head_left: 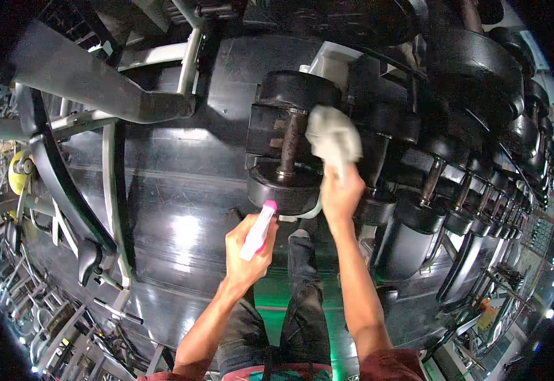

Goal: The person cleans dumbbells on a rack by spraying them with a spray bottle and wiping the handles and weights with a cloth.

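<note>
My left hand [246,254] is closed around a slim white spray bottle [260,233] with a bright pink top. The bottle's top overlaps the near head of a black dumbbell [290,143] in this view. That dumbbell has round dark heads and a worn, brownish metal handle, and it lies on a rack. To its right, my right hand [343,190] grips a whitish cloth [334,134], bunched up and smeared by motion. The cloth is beside the handle, between this dumbbell and a neighbouring dumbbell [382,155].
More dumbbells [432,181] run in a long row to the right. A grey-framed exercise machine [115,184] with a black pad [67,171] stands on the left. Dark, shiny flooring [182,209] lies between machine and rack. My shoe [299,235] points toward the rack.
</note>
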{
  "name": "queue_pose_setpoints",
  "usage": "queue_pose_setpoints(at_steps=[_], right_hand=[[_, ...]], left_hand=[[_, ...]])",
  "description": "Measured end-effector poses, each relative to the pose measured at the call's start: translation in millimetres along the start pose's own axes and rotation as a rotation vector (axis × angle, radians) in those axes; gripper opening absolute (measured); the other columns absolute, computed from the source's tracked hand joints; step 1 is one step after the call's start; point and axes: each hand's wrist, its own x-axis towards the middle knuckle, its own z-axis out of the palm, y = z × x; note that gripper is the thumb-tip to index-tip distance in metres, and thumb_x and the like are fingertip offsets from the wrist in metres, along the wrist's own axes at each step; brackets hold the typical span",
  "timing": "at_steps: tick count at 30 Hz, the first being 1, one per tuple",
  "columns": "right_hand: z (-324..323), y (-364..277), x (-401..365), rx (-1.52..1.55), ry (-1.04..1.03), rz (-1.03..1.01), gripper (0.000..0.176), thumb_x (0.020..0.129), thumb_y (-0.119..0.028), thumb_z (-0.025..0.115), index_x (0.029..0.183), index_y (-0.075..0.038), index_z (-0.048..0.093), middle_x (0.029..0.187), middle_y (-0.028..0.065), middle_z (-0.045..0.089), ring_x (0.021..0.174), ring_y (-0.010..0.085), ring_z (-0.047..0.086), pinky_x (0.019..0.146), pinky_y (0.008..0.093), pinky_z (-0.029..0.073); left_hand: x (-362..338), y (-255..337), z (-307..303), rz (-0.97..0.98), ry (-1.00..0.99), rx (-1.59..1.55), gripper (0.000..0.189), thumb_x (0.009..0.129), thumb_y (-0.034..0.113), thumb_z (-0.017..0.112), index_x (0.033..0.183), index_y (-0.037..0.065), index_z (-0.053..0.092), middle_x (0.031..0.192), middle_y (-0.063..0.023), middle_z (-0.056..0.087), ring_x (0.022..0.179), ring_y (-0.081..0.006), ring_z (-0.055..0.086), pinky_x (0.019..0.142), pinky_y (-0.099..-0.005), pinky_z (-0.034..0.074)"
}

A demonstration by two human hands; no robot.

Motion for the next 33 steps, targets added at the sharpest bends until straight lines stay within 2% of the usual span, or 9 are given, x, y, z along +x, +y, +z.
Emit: queue_pose_setpoints(at_steps=[3, 7, 9, 10, 19, 22, 25, 29, 33], right_hand=[[28, -41, 38, -0.231, -0.188, -0.425, 0.046, 0.071, 0.005, 0.06, 0.115, -0.008, 0.058, 0.119, 0.0168, 0.057, 0.114, 0.0336, 0.051, 0.095, 0.0397, 0.044], [42, -36, 46, -0.382, -0.366, -0.507, 0.044, 0.072, 0.001, 0.06, 0.115, -0.009, 0.058, 0.117, 0.0184, 0.057, 0.111, 0.0344, 0.053, 0.094, 0.0421, 0.045], [27, -54, 39, -0.33, -0.767, 0.031, 0.035, 0.077, -0.004, 0.058, 0.112, -0.004, 0.057, 0.102, 0.0239, 0.061, 0.095, 0.0373, 0.06, 0.085, 0.0438, 0.049], [25, -45, 28, -0.308, -0.759, -0.115, 0.03, 0.081, -0.009, 0.056, 0.111, -0.004, 0.057, 0.087, 0.0274, 0.061, 0.082, 0.0393, 0.062, 0.076, 0.0453, 0.051], [-5, -62, 58, -0.079, -0.617, 0.256, 0.041, 0.087, -0.03, 0.054, 0.078, 0.01, 0.06, 0.059, 0.0235, 0.058, 0.056, 0.0266, 0.064, 0.054, 0.0358, 0.048], [39, -78, 43, -0.394, -0.59, -0.005, 0.035, 0.088, -0.025, 0.051, 0.071, 0.004, 0.061, 0.066, 0.0209, 0.062, 0.064, 0.0343, 0.064, 0.059, 0.0418, 0.051], [93, -66, 27, -0.523, -0.932, 0.001, 0.024, 0.085, -0.013, 0.044, 0.102, -0.001, 0.055, 0.082, 0.0239, 0.064, 0.079, 0.0375, 0.064, 0.072, 0.0482, 0.05], [84, -68, 20, -0.442, -0.797, 0.007, 0.027, 0.082, -0.009, 0.045, 0.105, -0.001, 0.055, 0.083, 0.0256, 0.063, 0.082, 0.0378, 0.063, 0.075, 0.0462, 0.049], [21, -42, 24, -0.152, -0.848, -0.093, 0.048, 0.073, 0.002, 0.048, 0.12, 0.001, 0.05, 0.099, 0.0245, 0.061, 0.089, 0.0395, 0.06, 0.079, 0.0418, 0.048]], left_hand=[[-13, -15, -6, -0.007, -0.041, 0.06, 0.011, 0.08, 0.002, 0.062, 0.091, 0.0, 0.062, 0.079, -0.0096, 0.065, 0.071, -0.0152, 0.063, 0.064, -0.0255, 0.048], [-23, -20, -13, -0.059, -0.064, 0.088, 0.011, 0.081, 0.003, 0.063, 0.091, 0.0, 0.063, 0.078, -0.0087, 0.064, 0.069, -0.0132, 0.061, 0.062, -0.0255, 0.047], [-24, -31, -15, -0.032, -0.061, 0.061, 0.01, 0.082, 0.006, 0.062, 0.092, 0.001, 0.063, 0.078, -0.0061, 0.064, 0.064, -0.0101, 0.058, 0.057, -0.024, 0.046], [-24, -34, -16, -0.006, -0.056, 0.034, 0.011, 0.084, 0.008, 0.062, 0.092, 0.002, 0.062, 0.078, -0.0034, 0.064, 0.06, -0.0069, 0.055, 0.053, -0.0225, 0.044], [-21, -31, -34, 0.061, -0.058, -0.041, 0.009, 0.079, 0.0, 0.062, 0.089, 0.001, 0.063, 0.075, -0.0086, 0.062, 0.065, -0.0151, 0.06, 0.06, -0.0271, 0.047], [-24, -33, -30, 0.065, -0.061, -0.052, 0.008, 0.078, -0.002, 0.061, 0.086, 0.001, 0.062, 0.073, -0.0085, 0.061, 0.064, -0.0163, 0.059, 0.06, -0.0273, 0.047], [-27, -27, -27, 0.113, -0.082, -0.024, 0.009, 0.077, -0.004, 0.06, 0.085, 0.001, 0.062, 0.074, -0.0088, 0.061, 0.065, -0.0167, 0.06, 0.06, -0.027, 0.047], [-32, -28, -23, -0.006, -0.093, -0.104, 0.011, 0.075, -0.006, 0.06, 0.085, 0.0, 0.061, 0.076, -0.0097, 0.061, 0.066, -0.0175, 0.06, 0.062, -0.0269, 0.047], [-31, -33, -25, 0.203, -0.076, -0.022, 0.004, 0.081, 0.0, 0.058, 0.083, 0.0, 0.062, 0.07, -0.0069, 0.059, 0.056, -0.0115, 0.055, 0.05, -0.0254, 0.044]])
